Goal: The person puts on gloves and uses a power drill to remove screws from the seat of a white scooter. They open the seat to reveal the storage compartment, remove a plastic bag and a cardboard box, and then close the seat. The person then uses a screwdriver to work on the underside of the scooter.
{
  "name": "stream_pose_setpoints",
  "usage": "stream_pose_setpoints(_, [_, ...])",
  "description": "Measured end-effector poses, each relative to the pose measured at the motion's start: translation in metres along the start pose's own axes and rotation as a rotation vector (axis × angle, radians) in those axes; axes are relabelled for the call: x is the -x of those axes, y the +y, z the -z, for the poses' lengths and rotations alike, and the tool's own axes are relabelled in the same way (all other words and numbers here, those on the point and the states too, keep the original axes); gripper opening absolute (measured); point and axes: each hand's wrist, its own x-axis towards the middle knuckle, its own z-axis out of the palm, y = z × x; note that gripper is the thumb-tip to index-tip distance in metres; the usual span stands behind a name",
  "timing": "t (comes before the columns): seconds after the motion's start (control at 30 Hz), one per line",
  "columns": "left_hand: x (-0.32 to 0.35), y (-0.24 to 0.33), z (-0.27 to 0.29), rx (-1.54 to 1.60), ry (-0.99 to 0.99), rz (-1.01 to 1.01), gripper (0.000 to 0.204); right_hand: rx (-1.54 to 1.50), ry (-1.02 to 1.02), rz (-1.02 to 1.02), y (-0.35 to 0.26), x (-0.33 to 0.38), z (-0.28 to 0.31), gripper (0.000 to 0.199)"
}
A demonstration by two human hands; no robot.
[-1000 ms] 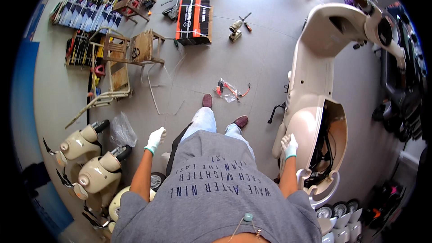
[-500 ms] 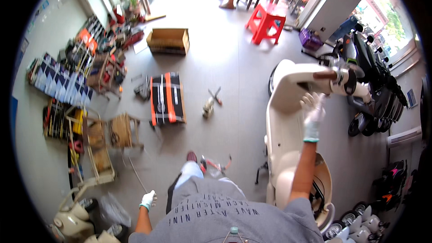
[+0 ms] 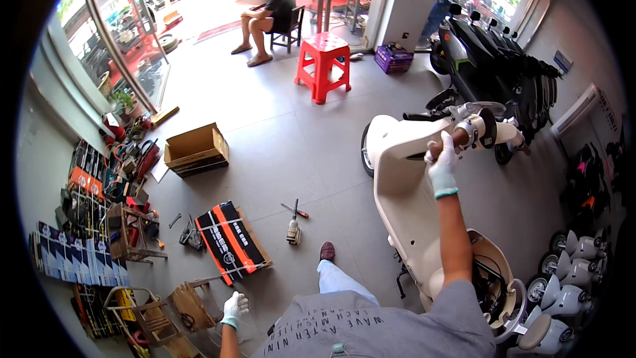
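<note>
A cream scooter [image 3: 409, 207] stands at my right with its seat compartment open. My right hand [image 3: 442, 174], in a white glove with a teal cuff, is closed around the scooter's brown handlebar grip [image 3: 458, 136]. My left hand [image 3: 234, 309], gloved the same way, hangs low at my left side. Its fingers are loosely apart and hold nothing. Closest to it is a small wooden chair [image 3: 191, 306]. Ahead on the floor lie a power tool [image 3: 293, 232] and a screwdriver with a red handle [image 3: 301, 213].
A strapped black-and-orange carton [image 3: 232, 242] and an open cardboard box [image 3: 197, 151] are on the left floor. A red plastic stool [image 3: 323, 66] stands ahead, near a seated person [image 3: 268, 16]. Dark scooters [image 3: 493, 59] line the right; small grey scooters [image 3: 563, 295] stand lower right.
My right hand has moved from open beside the handlebar to closed on its grip. The view has shifted, and my foot has stepped forward. My left hand still hangs free.
</note>
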Motion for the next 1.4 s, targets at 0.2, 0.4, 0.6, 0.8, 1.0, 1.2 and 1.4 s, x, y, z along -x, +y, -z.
stream_pose_setpoints(0.2, [-0.016,0.066,-0.114,-0.187,-0.081,0.075,0.023,-0.142,-0.264,0.153,0.003,-0.077,-0.058,0.029])
stream_pose_setpoints(0.4, [-0.057,0.103,-0.126,-0.342,-0.115,-0.081,0.032,-0.154,0.019,0.264,0.0,-0.08,-0.109,0.029])
stream_pose_setpoints(0.6, [-0.051,0.134,-0.163,-0.499,-0.023,-0.05,0.036,-0.216,-0.035,0.28,0.005,-0.114,-0.082,0.024])
stream_pose_setpoints(0.8, [-0.062,0.137,-0.158,-0.483,0.014,0.069,0.034,-0.294,0.08,0.127,0.0,-0.117,-0.088,0.04])
stream_pose_setpoints(1.0, [-0.104,0.152,-0.141,-0.56,-0.018,0.04,0.042,-0.165,0.175,0.359,0.008,-0.108,-0.103,0.031])
stream_pose_setpoints(1.2, [-0.149,0.195,-0.139,-0.618,-0.06,0.032,0.046,-0.256,0.206,0.272,0.002,-0.098,-0.118,0.031])
stream_pose_setpoints(1.4, [-0.19,0.251,-0.116,-0.681,-0.147,0.063,0.045,-0.226,0.049,0.287,-0.003,-0.096,-0.113,0.025])
